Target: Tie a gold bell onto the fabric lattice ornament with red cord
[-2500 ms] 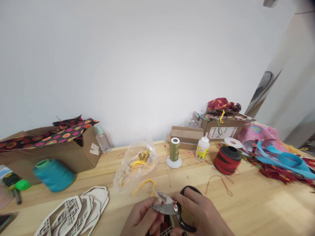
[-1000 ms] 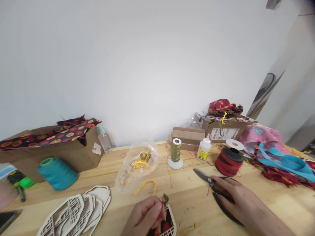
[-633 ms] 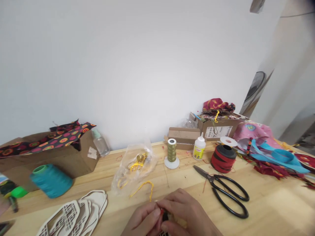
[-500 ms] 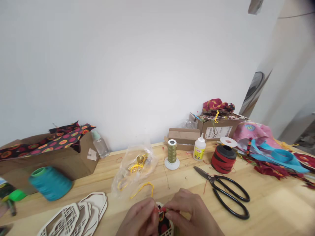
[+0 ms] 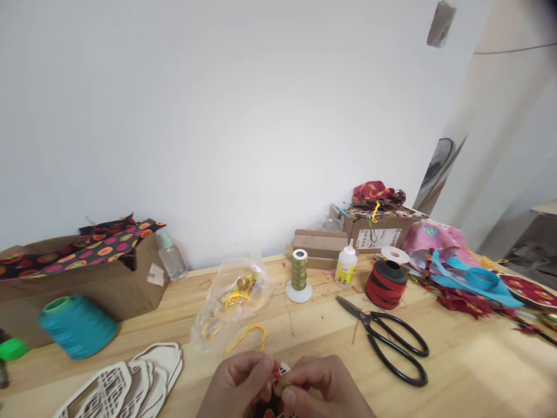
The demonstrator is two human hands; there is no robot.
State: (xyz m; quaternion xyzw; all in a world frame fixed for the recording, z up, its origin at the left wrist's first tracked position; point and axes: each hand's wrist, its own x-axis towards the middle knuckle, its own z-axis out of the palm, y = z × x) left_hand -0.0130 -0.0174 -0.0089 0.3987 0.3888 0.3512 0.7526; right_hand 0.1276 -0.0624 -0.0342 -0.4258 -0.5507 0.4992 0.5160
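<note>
Facing a white wall (image 5: 261, 116) across a wooden table (image 5: 470, 371). Seeing at the left rear a cardboard box (image 5: 134, 293) with dark round-patterned cloth (image 5: 108, 249) over its top, and at the right rear a labelled carton (image 5: 378, 238) heaped with maroon fabric (image 5: 372, 190). Noting pink cloth (image 5: 452, 238) and blue ribbon (image 5: 478, 278) to the right of that carton. Finding black-handled scissors (image 5: 366, 317) flat on the wood, blades together, to the right of the hands, and overlapping pale fretwork panels (image 5: 159, 377) at the near left.

Spotting a teal thread cone (image 5: 78, 330) tipped before the left box, a clear plastic bag (image 5: 213, 302) beyond the hands, then a spool of red cord (image 5: 386, 287), an upright olive thread spool (image 5: 299, 273) and a white squeeze bottle (image 5: 346, 267).

Holding left hand (image 5: 248, 377) and right hand (image 5: 326, 383) close together at bottom centre, around a small fretwork frame (image 5: 284, 368) with dark fabric inside, mostly hidden beneath and between the fingers. Pinching red trim (image 5: 277, 373) at its top with the left thumb and fingers; pinching an olive-green bit (image 5: 285, 383) just beside with the right. Unable to tell, from this angle, between frame on table and frame held clear.
</note>
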